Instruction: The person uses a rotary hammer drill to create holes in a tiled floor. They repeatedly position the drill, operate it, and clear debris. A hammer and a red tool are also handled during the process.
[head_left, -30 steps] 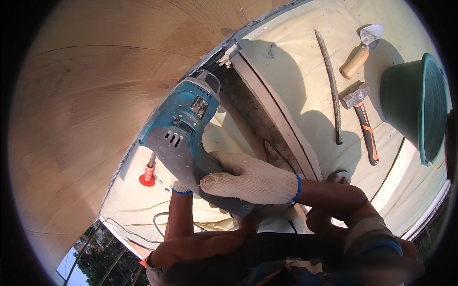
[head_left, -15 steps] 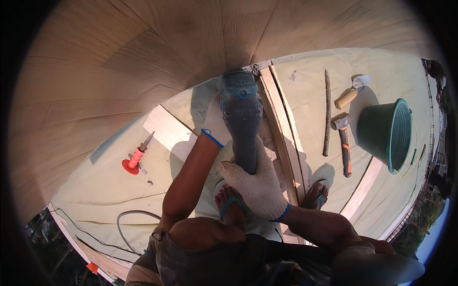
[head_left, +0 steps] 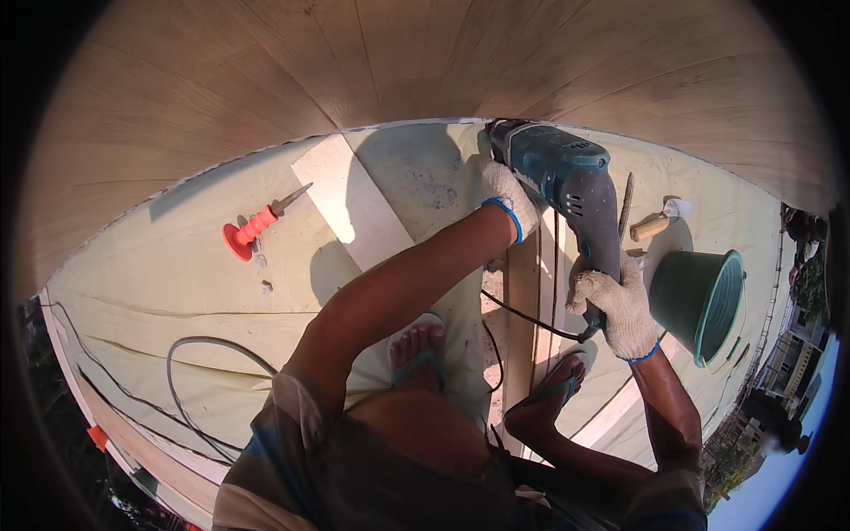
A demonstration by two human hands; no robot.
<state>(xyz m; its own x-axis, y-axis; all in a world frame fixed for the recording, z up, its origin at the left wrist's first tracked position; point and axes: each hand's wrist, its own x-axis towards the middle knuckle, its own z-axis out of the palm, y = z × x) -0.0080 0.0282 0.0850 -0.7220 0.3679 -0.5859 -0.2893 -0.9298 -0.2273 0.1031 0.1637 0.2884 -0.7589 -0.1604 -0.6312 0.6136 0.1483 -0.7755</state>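
A teal and grey corded rotary hammer (head_left: 567, 168) is held in both hands. Its front end is at the foot of the wood-plank wall (head_left: 266, 71), and the tip is hidden from view. My left hand (head_left: 511, 196), in a white knit glove with a blue cuff, wraps around the tool near its front. My right hand (head_left: 615, 305), gloved alike, is closed on the rear handle. From that handle a black power cord (head_left: 531, 320) runs down toward my feet. Just beyond the tool, a ridged steel rod (head_left: 627, 202) is partly covered by it.
Pale sheeting (head_left: 257, 332) covers the floor. Boards (head_left: 521, 305) border a gap between my sandalled feet. Left lie a chisel with a red guard grip (head_left: 255, 228), a flat board (head_left: 350, 203) and a grey hose (head_left: 181, 372). Right are a wooden-handled trowel (head_left: 652, 227) and a tipped green bucket (head_left: 691, 296).
The rotary hammer has swung right and now slants, its handle out to the right. Both hands moved right with it, still holding on. The power cord has come into view.
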